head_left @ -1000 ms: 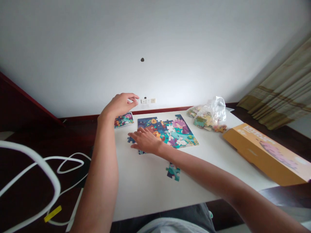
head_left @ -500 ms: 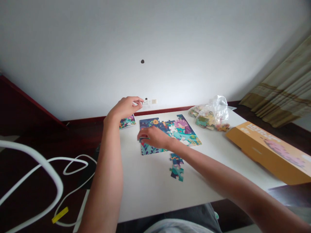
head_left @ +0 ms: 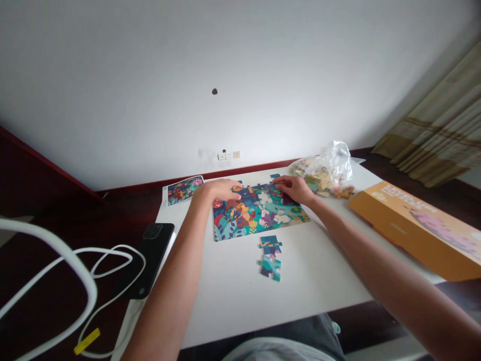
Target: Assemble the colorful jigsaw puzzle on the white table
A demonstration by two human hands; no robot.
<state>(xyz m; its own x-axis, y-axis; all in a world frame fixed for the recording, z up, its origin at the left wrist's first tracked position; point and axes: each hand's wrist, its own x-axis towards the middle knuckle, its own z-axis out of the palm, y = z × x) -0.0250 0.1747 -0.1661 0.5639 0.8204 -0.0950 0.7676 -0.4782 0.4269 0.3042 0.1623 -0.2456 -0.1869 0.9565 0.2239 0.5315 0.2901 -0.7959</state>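
Observation:
A partly assembled jigsaw puzzle [head_left: 259, 220], with white rabbits and a fox-like animal, lies flat on the white table [head_left: 225, 301]. My left hand [head_left: 221, 190] rests over its upper left part, thumb and fingers apart. My right hand [head_left: 295, 188] is at the upper right part, its fingertips touching the puzzle just below a piece [head_left: 275, 176] that juts from the top edge. The fingers there are bent but apart, and I see no loose piece in them. Several joined loose pieces [head_left: 270, 255] lie in front of the puzzle.
A picture sheet [head_left: 184, 189] lies at the back left. Near the left edge is a black phone [head_left: 152, 255] beside a white cable [head_left: 84, 271]. A clear bag of puzzle pieces [head_left: 323, 175] sits at the back right, and an orange box [head_left: 409, 225] at the right.
My left hand has come down from the air onto the puzzle's upper left. My right hand has moved from the puzzle's left edge to its upper right, uncovering the animals.

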